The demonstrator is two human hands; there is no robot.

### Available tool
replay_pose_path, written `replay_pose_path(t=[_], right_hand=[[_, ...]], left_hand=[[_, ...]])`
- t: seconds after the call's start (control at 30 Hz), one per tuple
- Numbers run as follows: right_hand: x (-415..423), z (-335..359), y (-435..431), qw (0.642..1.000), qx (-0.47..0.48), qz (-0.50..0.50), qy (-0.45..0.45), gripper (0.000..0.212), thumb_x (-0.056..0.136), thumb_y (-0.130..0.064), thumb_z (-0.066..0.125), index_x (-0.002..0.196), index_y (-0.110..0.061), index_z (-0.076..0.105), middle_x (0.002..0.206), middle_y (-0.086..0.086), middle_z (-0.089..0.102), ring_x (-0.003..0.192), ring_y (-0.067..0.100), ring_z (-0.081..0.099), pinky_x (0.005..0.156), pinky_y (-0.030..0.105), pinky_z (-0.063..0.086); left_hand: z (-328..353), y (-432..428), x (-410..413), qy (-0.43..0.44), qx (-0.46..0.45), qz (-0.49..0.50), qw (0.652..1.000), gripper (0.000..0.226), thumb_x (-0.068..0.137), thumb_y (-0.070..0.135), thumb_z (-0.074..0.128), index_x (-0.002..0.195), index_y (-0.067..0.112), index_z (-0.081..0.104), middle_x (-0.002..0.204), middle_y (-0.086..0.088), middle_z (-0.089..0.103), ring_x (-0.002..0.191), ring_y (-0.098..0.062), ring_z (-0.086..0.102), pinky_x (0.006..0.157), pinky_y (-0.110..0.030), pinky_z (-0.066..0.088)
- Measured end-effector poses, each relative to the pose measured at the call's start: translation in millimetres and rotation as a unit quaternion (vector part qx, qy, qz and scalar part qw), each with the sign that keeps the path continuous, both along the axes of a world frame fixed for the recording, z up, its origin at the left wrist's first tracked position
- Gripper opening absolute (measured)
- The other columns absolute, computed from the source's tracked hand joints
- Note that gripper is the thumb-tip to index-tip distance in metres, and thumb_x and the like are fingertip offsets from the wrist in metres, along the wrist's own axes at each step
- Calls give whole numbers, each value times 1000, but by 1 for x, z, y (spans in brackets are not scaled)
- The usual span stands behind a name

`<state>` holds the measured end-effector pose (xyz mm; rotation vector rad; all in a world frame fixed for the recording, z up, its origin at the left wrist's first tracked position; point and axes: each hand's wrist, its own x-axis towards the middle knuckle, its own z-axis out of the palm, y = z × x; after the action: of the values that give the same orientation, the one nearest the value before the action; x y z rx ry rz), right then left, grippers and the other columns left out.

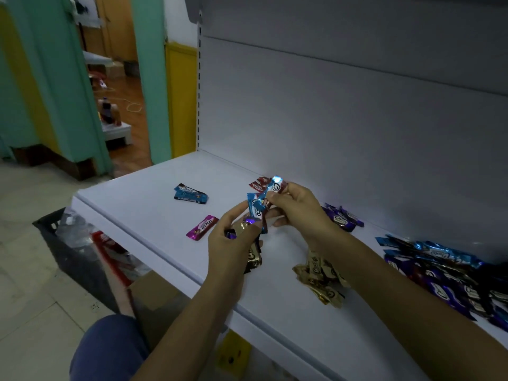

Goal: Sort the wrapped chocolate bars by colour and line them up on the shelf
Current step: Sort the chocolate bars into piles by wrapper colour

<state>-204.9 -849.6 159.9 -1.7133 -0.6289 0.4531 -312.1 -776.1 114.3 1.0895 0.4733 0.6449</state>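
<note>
The right hand (pixel 297 207) pinches light-blue foil-wrapped chocolate bars (pixel 257 209), seemingly two, between thumb and fingertips above the white metal shelf (pixel 137 193). The left hand (pixel 231 243) has its grip curled round a bundle of gold and purple wrapped bars (pixel 253 257). Its forefinger is close to the blue ones, but I cannot tell if it touches them.

The matching small heap of blue wrapped bars (pixel 191 194) lies at ten o'clock from the hands, so the reach crosses the single magenta wrapped bar (pixel 202 227) at nine o'clock and could knock it askew. The left bundle looks loosely stacked; shifting that grip may spill bars over the shelf's front edge. The right forearm hangs just above the heap of gold wrapped bars (pixel 321 279) at five o'clock and could sweep it into the unsorted dark heap of blue and purple bars (pixel 439 276) at four o'clock. Slick foil may also slip from a fingertip pinch.

On the floor at eight o'clock, a black plastic crate (pixel 52 229) holds crumpled clear plastic. Beside it, a brown cardboard box (pixel 154 298) sits under the shelf, its contents hidden.
</note>
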Motion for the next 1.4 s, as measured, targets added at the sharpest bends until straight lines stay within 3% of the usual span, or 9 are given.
replay_pose_path(t=[0.13,0.3,0.47,0.67,0.87,1.0,1.17,1.3,1.4], right_hand=[[6,5,30,998,44,-41,9,12,94,-12,54,103,-7,60,80,2,69,60,6,65,54,19,49],[11,-6,87,994,-80,-5,-80,13,89,-15,63,102,-12,61,76,-1,64,57,2,61,56,15,47],[23,-26,144,981,-139,-6,-135,12,80,-20,75,77,-15,64,82,1,67,80,15,63,73,27,50],[33,-49,173,949,-229,-3,-216,13,81,-29,73,86,-17,74,89,0,71,84,15,65,78,38,56],[-4,-22,152,992,-37,22,-115,41,98,-40,42,85,-15,71,86,5,67,74,9,57,64,19,42],[-28,-23,138,972,-39,153,-172,13,91,-17,60,79,-18,63,73,-3,65,66,3,59,64,16,47],[-11,-20,145,993,1,24,-112,12,96,-12,52,86,-15,58,72,-7,61,58,-5,58,54,12,46],[22,-33,151,889,-199,-37,-411,15,93,-26,57,103,-20,66,79,-6,64,67,5,54,70,28,48],[23,-43,155,813,-256,55,-519,14,89,-24,60,96,-20,72,90,-3,67,80,12,57,80,32,44]], left_hand=[[11,44,-9,-8,49,55,997,34,88,3,64,104,34,66,95,-8,70,65,-11,61,53,-21,50],[1,113,-34,64,97,141,983,24,90,7,63,106,25,62,91,-3,65,55,0,60,46,-17,49],[-13,136,-33,80,89,153,981,22,89,13,66,104,27,62,95,-5,67,67,-12,61,52,-21,51],[-15,136,-32,68,79,161,981,20,89,14,65,100,30,61,87,9,62,66,-6,60,49,-18,52],[-15,136,-31,55,81,169,981,23,88,15,66,95,36,59,88,11,61,75,-12,61,64,-32,55],[-18,136,-29,58,115,168,977,25,87,16,67,94,37,57,91,14,62,84,-11,64,76,-33,56],[-21,136,-28,46,113,147,982,21,93,16,60,111,28,56,96,13,67,74,-2,70,64,-18,55],[-19,135,-30,31,107,145,983,20,95,14,56,112,25,56,93,12,67,70,1,69,57,-12,52],[-19,134,-32,33,105,141,984,19,95,15,55,111,26,56,89,12,67,70,3,68,56,-11,51]])
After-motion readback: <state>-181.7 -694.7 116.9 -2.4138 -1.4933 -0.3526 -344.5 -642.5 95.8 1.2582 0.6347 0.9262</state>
